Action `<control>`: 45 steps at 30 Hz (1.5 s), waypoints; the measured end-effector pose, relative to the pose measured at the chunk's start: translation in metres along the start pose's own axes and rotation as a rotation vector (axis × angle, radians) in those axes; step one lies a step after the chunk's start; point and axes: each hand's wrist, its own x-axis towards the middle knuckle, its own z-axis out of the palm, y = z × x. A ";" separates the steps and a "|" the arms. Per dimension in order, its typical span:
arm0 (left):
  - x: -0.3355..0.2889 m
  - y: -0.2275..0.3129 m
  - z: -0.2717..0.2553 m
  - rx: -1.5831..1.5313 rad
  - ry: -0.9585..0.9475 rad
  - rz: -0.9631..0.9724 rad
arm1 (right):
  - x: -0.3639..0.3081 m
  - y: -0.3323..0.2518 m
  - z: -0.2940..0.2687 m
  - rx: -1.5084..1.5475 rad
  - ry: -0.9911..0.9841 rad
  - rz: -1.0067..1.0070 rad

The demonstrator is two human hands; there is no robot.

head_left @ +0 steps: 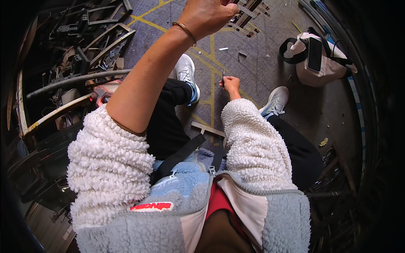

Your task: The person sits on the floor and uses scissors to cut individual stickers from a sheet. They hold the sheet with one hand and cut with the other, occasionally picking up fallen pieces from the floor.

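Observation:
My left hand (206,17) is raised high at the top edge, its arm stretched across the view and a thin bangle at the wrist. Its fingers look curled, but the edge cuts them off and what they hold is hidden. Lower down, between my two shoes, my right hand (231,85) is closed on a small dark tool (222,76) with a thin pointed tip. Just right of my left hand, dark slatted metal pieces (244,17) show on the floor side.
Scrap metal frames (107,44) and a curved metal bar (76,80) crowd the left. A pale bag (320,69) with a black phone (314,54) on it stands at the right. Small scraps (242,55) dot the yellow-lined floor (160,46). A T-shaped strip (209,128) lies between my legs.

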 end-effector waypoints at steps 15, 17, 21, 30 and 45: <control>0.000 0.000 0.002 0.034 -0.006 -0.012 | 0.006 0.010 0.006 -0.041 -0.039 -0.018; 0.000 0.001 0.002 0.007 -0.005 -0.010 | 0.008 0.011 0.003 0.002 -0.037 0.003; -0.002 0.003 0.001 -0.017 -0.012 -0.020 | 0.013 0.014 -0.011 0.044 -0.021 0.019; 0.000 0.003 0.003 0.048 -0.004 -0.001 | 0.002 0.014 -0.013 -0.009 -0.034 -0.027; 0.000 0.005 0.007 0.056 -0.009 0.009 | 0.013 0.029 -0.015 -0.160 0.022 -0.106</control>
